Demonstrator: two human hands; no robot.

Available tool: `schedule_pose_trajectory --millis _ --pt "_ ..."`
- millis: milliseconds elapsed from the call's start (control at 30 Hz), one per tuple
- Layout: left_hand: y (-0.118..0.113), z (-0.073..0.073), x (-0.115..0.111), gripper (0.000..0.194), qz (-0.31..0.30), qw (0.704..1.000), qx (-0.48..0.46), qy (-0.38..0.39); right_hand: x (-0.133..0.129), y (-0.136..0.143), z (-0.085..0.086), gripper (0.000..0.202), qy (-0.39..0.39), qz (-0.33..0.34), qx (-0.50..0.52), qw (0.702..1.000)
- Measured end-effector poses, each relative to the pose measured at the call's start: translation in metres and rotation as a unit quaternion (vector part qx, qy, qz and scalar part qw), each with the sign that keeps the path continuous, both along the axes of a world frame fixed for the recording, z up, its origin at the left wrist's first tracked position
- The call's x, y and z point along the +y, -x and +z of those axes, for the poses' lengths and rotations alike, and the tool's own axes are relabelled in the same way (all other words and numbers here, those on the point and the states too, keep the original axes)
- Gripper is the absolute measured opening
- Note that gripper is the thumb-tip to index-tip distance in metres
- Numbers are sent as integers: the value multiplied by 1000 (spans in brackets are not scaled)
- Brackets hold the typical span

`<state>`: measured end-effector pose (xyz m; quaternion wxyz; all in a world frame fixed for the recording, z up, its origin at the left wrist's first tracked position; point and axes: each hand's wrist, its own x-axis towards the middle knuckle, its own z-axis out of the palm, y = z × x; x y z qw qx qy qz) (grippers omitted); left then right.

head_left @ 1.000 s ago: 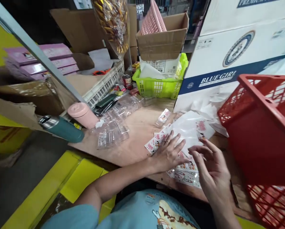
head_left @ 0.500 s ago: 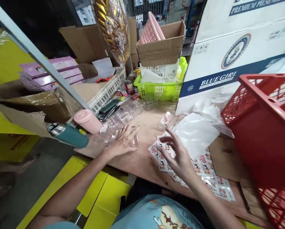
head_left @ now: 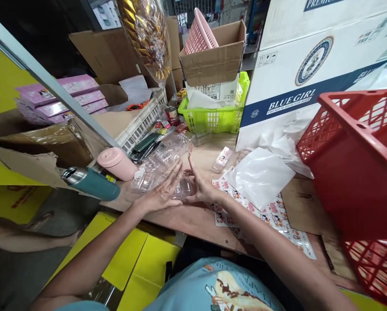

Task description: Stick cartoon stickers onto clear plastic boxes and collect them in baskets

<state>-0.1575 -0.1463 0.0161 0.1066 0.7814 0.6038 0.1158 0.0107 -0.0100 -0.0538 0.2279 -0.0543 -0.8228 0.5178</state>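
Note:
Several clear plastic boxes (head_left: 157,162) lie in a cluster on the wooden table. My left hand (head_left: 161,192) rests at their near edge, fingers stretched out and open. Facing it, my right hand (head_left: 200,185) is open too, with fingers raised and thumb low. Between the two palms sits a clear plastic box (head_left: 184,188); whether either hand presses on it I cannot tell. Right of my hands, a small clear box with a printed sticker (head_left: 223,158) lies behind the sticker sheets (head_left: 277,218). White glossy paper (head_left: 261,177) partly covers those sheets.
A pink cup (head_left: 116,164) and a teal bottle (head_left: 91,183) line the table's left edge. At the back stands a lime green basket (head_left: 211,120). A red crate (head_left: 355,172) fills the right side, near a white carton (head_left: 287,77). Another person's leg (head_left: 28,235) shows at lower left.
My right hand has moved left from above the sticker sheets to the clear box opposite my left hand. My left hand stays nearly in place. The other person's leg has come further into view.

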Motion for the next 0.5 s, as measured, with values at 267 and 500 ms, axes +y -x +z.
schedule_pose_trajectory --millis 267,500 --pt "-13 -6 5 93 -3 991 -21 -133 7 -66 50 132 -1 -131 30 991" --pt "-79 -21 22 21 35 898 -438 -25 4 -91 70 115 27 -156 -33 987"
